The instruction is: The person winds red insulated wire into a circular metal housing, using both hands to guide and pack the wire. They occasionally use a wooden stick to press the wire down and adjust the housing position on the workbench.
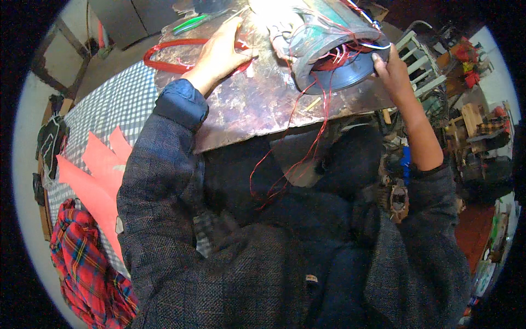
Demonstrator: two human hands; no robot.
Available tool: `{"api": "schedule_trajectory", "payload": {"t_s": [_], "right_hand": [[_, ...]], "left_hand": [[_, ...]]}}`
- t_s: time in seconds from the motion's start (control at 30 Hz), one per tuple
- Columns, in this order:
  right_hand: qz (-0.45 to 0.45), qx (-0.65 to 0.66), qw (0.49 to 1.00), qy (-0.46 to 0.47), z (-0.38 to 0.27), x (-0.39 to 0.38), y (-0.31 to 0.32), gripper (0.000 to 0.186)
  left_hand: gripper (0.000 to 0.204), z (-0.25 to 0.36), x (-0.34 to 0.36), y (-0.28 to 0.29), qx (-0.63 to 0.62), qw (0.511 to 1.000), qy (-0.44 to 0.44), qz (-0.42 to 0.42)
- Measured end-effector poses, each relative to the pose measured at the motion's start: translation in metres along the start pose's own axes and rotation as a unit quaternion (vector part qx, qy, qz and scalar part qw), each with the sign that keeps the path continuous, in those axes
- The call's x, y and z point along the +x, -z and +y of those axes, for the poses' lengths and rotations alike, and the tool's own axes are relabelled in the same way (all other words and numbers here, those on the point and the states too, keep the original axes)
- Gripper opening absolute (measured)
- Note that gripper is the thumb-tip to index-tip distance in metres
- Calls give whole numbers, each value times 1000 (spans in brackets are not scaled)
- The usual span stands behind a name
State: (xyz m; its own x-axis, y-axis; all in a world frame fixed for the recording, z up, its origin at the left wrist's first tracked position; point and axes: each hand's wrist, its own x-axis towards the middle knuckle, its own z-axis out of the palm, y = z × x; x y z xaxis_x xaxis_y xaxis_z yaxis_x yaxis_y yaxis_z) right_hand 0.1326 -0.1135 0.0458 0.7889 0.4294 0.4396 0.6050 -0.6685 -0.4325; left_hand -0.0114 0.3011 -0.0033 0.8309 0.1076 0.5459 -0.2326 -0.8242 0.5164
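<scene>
On the worktop lies a green motor housing (pixel 304 50) with a round grey open end. Red windings (pixel 335 59) show inside it, and thin red wires (pixel 323 118) trail from it over the table edge toward my lap. My right hand (pixel 393 70) grips the right rim of the housing, thumb on the near face and fingers hidden behind. To the left, my left hand (pixel 221 54) is spread, thumb apart from the fingers, over the end of a long red loop (pixel 159 52) that looks like coiled wire. Bright glare hides what lies just beyond that hand.
The worn worktop (pixel 246 118) has a green-handled tool (pixel 189 23) at its far left. A checked cloth (pixel 118 90) at left bears pink sheets (pixel 90 175) and a red plaid garment (pixel 82 263). Tools and parts clutter the floor around a white slatted rack (pixel 422 63) at right.
</scene>
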Motion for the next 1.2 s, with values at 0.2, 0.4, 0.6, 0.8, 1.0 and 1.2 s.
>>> {"api": "schedule_trajectory", "payload": {"t_s": [0.2,0.4,0.6,0.8,1.0,1.2], "right_hand": [[7,12,999,33,-6,-3,3,57],[12,-1,998,67,-13,-5,7,43],[36,-46,996,70,-15,-6,4,46],[27,-48,996,71,-17,-5,6,48],[27,-69,993,89,-19,-5,7,48],[6,-72,995,64,-25,-3,9,47]], "left_hand": [[60,34,16,7,-185,977,-39,-102],[19,42,26,66,-378,903,71,-191],[14,49,45,89,-380,916,18,-122],[20,67,45,95,-401,905,31,-136],[29,72,-15,95,-377,882,125,-254],[41,84,-42,83,-438,871,69,-209]]}}
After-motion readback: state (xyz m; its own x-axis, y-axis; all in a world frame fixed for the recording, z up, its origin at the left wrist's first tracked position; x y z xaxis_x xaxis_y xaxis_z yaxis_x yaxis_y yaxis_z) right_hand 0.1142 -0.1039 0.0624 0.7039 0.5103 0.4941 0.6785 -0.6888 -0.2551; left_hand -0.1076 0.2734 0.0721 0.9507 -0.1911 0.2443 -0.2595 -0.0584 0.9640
